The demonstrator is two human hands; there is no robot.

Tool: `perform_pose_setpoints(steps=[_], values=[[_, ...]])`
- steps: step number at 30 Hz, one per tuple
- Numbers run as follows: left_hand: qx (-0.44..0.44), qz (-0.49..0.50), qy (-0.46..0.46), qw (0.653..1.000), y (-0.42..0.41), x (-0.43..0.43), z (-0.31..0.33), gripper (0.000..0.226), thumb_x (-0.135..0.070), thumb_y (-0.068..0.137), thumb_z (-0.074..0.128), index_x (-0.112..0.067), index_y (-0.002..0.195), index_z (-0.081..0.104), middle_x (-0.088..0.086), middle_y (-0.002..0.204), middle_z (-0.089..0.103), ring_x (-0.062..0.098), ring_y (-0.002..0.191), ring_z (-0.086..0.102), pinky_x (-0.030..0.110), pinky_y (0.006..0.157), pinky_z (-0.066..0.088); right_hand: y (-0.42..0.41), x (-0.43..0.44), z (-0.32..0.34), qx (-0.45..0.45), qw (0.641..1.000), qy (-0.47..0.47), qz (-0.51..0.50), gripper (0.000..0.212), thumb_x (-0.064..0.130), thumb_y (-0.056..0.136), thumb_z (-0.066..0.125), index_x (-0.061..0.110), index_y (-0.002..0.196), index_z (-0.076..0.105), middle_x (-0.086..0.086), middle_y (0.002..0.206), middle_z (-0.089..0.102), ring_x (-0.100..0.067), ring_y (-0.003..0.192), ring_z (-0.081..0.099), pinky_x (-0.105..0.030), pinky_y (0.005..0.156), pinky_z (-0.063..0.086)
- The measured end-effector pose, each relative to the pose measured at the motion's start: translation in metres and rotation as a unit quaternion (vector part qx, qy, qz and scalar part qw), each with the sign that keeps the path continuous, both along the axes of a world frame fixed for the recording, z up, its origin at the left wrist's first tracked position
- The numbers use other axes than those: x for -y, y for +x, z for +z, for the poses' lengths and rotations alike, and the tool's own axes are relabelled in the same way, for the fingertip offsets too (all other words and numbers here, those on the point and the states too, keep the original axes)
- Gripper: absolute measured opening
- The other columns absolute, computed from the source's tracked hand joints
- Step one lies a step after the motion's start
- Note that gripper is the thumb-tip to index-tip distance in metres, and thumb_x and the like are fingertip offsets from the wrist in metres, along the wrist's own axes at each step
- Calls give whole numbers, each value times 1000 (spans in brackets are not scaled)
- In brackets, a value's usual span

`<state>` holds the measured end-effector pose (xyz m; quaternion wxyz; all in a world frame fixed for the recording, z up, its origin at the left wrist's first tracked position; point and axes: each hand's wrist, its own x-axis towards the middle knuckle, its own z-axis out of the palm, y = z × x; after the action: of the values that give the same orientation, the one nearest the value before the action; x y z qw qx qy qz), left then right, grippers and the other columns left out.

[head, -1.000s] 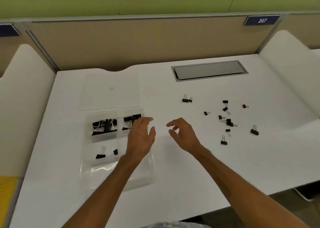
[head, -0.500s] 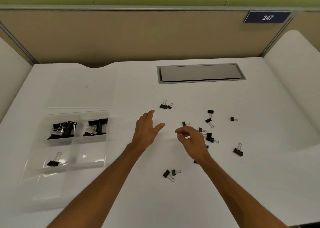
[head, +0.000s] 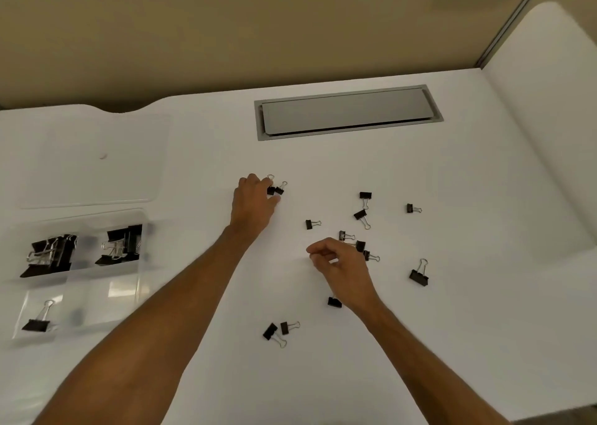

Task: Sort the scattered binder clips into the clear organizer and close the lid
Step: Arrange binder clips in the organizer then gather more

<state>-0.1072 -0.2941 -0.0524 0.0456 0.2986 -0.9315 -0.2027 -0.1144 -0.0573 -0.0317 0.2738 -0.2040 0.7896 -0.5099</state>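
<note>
The desk [head: 420,344] carries the organizer [head: 80,282] at 9 o'clock, lid [head: 93,159] off beside it at 10 o'clock, with loose clips [head: 419,276] scattered from centre toward 3 o'clock. The left hand [head: 253,203] pinches a clip pair [head: 275,189] at 12 o'clock; the right hand [head: 342,271] is curled, contents indeterminate. Clips appear light, rigid and slippery: grip the black body, not the wire loops.

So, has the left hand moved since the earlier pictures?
Yes. The left hand went right, away from the organizer, to the clip pair near the grey hatch.
</note>
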Motion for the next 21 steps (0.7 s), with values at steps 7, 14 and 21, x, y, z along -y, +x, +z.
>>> perform_pose_setpoints(steps=[7,14,21], values=[[-11,21,-11,1000,-5,-1,-4,28,-20,95,60,-6,118,65,15,110,59,28,104,53,34,81,48,-5,-5,-2,0,1000,-4,3,16,6,92,62,16,96,73,10,92,71,0,83,61,-13,73,50],[-118,205,164,958,22,-26,9,35,-18,83,71,-12,117,65,8,113,59,20,95,61,27,80,48,-28,-31,6,-83,996,8,-41,19,0,92,59,12,99,72,3,96,70,-5,81,62,-14,67,51],[-142,280,379,871,66,-92,26,34,-17,78,77,-20,111,68,-3,108,60,1,85,60,12,67,43,-63,-68,-12,-196,969,147,-14,24,10,86,69,14,110,70,1,99,67,-17,95,59,-26,80,46]])
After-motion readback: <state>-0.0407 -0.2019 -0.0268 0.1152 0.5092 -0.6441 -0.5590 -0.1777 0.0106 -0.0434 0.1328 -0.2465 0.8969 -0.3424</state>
